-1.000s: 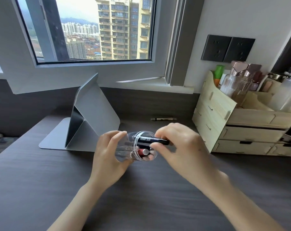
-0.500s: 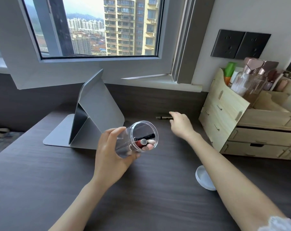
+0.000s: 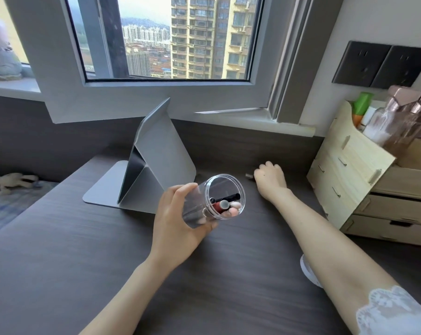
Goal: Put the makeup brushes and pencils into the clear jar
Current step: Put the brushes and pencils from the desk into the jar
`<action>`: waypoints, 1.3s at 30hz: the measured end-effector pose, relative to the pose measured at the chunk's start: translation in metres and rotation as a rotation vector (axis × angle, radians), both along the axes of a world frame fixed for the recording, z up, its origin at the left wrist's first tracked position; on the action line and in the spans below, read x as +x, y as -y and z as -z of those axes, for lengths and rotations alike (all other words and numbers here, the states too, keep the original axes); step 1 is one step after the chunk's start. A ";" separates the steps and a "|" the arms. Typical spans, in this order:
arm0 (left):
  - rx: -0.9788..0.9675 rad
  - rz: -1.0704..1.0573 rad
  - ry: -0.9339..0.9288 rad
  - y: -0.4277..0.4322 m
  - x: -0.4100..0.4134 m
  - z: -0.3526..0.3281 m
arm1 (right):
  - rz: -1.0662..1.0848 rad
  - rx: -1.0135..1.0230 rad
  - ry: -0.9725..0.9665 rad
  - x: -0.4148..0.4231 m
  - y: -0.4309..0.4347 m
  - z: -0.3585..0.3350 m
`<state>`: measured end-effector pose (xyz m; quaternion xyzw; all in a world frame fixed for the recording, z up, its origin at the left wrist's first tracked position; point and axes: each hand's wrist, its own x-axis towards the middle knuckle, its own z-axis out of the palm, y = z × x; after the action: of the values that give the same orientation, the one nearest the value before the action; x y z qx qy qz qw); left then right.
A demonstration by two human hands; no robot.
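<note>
My left hand (image 3: 178,218) grips the clear jar (image 3: 214,199), tilted on its side above the dark table (image 3: 59,250) with its mouth toward me. Inside lie a black stick, a red one with a silver end and a pink-tipped one. My right hand (image 3: 269,180) is stretched to the back of the table, fingers curled over a dark pencil (image 3: 248,175); only the pencil's left tip shows past the knuckles. Whether the pencil is lifted I cannot tell.
A grey folded tablet stand (image 3: 156,165) sits behind the jar on the left. A wooden drawer organiser (image 3: 349,170) with bottles stands at the right. A white lid (image 3: 308,272) lies partly under my right forearm. The window sill runs along the back.
My right hand left the jar's mouth, reached to the back of the table and closed over the dark pencil. The jar stayed in my left hand, tipped a little more upward.
</note>
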<state>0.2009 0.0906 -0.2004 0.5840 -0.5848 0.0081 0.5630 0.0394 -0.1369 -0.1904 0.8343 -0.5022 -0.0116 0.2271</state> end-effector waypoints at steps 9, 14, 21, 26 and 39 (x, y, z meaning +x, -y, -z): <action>0.004 -0.036 0.006 0.001 0.000 0.000 | -0.449 0.035 1.593 -0.038 -0.134 -0.097; 0.041 0.004 0.037 0.001 -0.006 0.004 | -0.793 0.116 1.740 -0.046 -0.205 -0.116; 0.062 0.041 0.029 -0.003 -0.007 0.004 | -0.750 -0.075 1.358 -0.007 -0.197 -0.059; 0.082 0.024 0.014 -0.002 -0.003 0.003 | -0.711 -0.230 1.197 -0.006 -0.188 -0.047; 0.068 0.011 0.095 -0.003 -0.003 0.003 | -0.026 0.395 0.575 -0.124 -0.193 -0.034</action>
<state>0.1981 0.0932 -0.2032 0.5985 -0.6139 0.0126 0.5145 -0.0842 0.0566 -0.1565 0.8377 -0.5230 0.1296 -0.0894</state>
